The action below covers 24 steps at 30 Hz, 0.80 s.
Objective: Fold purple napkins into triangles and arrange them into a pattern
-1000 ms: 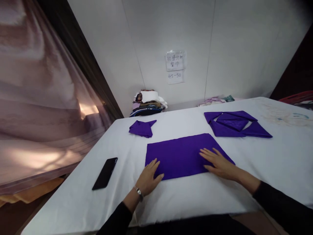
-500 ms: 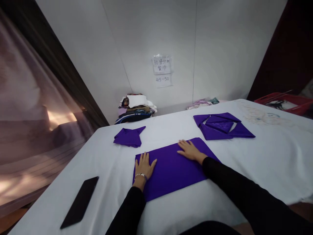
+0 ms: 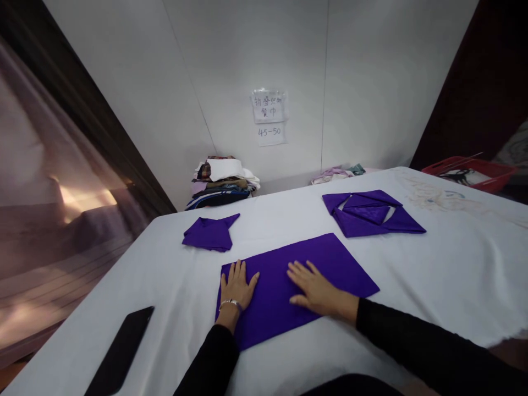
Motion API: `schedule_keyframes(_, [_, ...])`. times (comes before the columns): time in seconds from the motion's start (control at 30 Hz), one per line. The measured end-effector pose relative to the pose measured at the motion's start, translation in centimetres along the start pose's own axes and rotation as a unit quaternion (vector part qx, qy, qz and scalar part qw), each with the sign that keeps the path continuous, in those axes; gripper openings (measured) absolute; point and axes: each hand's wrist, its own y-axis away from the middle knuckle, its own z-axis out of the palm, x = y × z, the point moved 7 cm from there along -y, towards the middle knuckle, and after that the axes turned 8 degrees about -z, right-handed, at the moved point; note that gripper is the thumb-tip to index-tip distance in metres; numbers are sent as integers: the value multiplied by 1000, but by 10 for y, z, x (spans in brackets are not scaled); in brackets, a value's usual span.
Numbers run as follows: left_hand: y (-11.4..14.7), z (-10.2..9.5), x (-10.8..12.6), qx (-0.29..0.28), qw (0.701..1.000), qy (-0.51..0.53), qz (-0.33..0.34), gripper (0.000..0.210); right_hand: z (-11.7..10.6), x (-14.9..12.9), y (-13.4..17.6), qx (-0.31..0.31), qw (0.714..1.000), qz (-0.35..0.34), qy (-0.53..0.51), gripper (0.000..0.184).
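Note:
A purple cloth napkin [image 3: 272,286], folded into a rectangle, lies flat on the white-covered table. My left hand [image 3: 238,287], with a bracelet at its wrist, rests open on the napkin's left part, fingers spread. Palm down, my right hand [image 3: 313,289] lies open on the right half of the same cloth, its fingers pointing to the left. Beyond the left hand sits a purple cloth folded into a pointed, fish-like shape [image 3: 210,232]. Farther right are purple folded pieces [image 3: 371,213] set in a ring, with pale gaps between them.
A black phone-like slab [image 3: 121,352] lies at the table's left front. Folded clothes [image 3: 225,184] are stacked at the back edge by the wall. Behind on the right is a red basket [image 3: 495,179]. Paper signs [image 3: 269,116] hang on the wall.
My right hand has slid nearer to me across the napkin, from its far edge toward its middle right. My left hand stays on the left part. The view has shifted slightly.

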Motion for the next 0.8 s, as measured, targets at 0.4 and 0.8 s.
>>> schedule_keyframes(0.4, [-5,0,-1,3,999,31,6,71,-19,111,140,21,969,218,117,64])
schedule_keyframes(0.8, [99,-4,52,-5,986,61,154,69,10,-6,59,12,998,5,67,63])
